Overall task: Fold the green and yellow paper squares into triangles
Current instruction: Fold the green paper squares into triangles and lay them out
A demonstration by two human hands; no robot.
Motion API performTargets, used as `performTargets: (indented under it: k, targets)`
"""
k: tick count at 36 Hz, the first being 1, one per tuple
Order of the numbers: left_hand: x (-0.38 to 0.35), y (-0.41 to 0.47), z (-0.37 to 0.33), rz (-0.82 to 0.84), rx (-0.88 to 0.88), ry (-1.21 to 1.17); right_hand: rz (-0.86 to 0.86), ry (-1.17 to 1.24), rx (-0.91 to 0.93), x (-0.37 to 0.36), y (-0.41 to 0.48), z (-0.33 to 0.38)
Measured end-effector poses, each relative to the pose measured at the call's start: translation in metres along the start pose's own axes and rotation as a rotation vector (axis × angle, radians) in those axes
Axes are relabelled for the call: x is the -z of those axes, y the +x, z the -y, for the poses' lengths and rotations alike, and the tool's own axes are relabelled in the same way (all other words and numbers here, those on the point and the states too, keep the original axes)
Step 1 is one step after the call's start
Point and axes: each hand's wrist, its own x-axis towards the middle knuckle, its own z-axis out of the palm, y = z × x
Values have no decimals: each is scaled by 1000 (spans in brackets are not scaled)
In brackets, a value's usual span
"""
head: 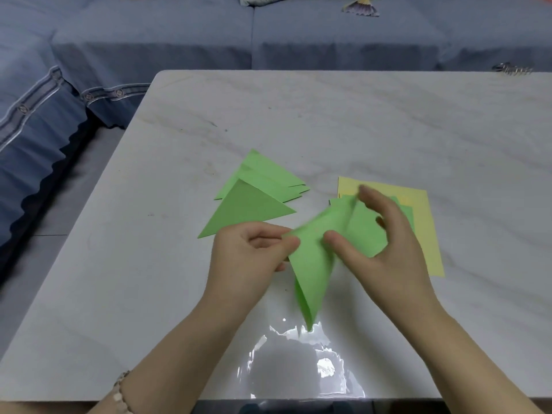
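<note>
A: What is held at centre frame?

B: A green sheet (pixel 313 264) is pinched at its left corner by the left hand (pixel 251 252), with thumb and curled fingers closed on the paper. Its upper right part is gripped by the right hand (pixel 385 234), thumb on the near face and fingers behind, though those fingers are blurred. The sheet is lifted off the table (pixel 328 115) and is already doubled, its point hanging toward the bottom of the frame.

A: Which step is judged to be in hand?

B: One green square is being folded. The crease does not seem to be pressed flat yet.

A: What is seen further out?

B: Finished triangles (pixel 254 198) are piled left of centre. Right of centre, green squares (pixel 407 213) are stacked on yellow squares (pixel 424 222), partly hidden by the right hand.

A: What is called for next?

B: The corners should be matched, the sheet laid down and the crease pressed. The yellow squares look untouched, so much of the task is judged to be left.
</note>
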Motion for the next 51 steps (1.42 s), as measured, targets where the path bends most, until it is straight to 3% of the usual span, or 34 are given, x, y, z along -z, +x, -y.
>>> performTargets:
  k: [3,6,9,15,22,32,41,51]
  targets:
    - [2,0,3,-83,70,-187,99,327,-462,-2,-1,1]
    - [1,-2,7,-84,131,-275,234,588,-600,-5,-2,-1]
    - [0,-4,10,-66,178,-294,317,679,-648,-11,-3,1]
    - [1,-4,17,-109,179,-247,227,633,-667,-17,1,-6]
    - [2,4,40,-160,176,-32,174,413,-654,-29,2,-34]
    - [1,15,63,-140,78,374,219,-18,-531,-41,2,-58]
    - [0,18,67,-128,45,443,274,-195,-413,-45,1,-58]
    - [0,21,64,-109,3,590,332,-232,-249,-40,-4,-60]
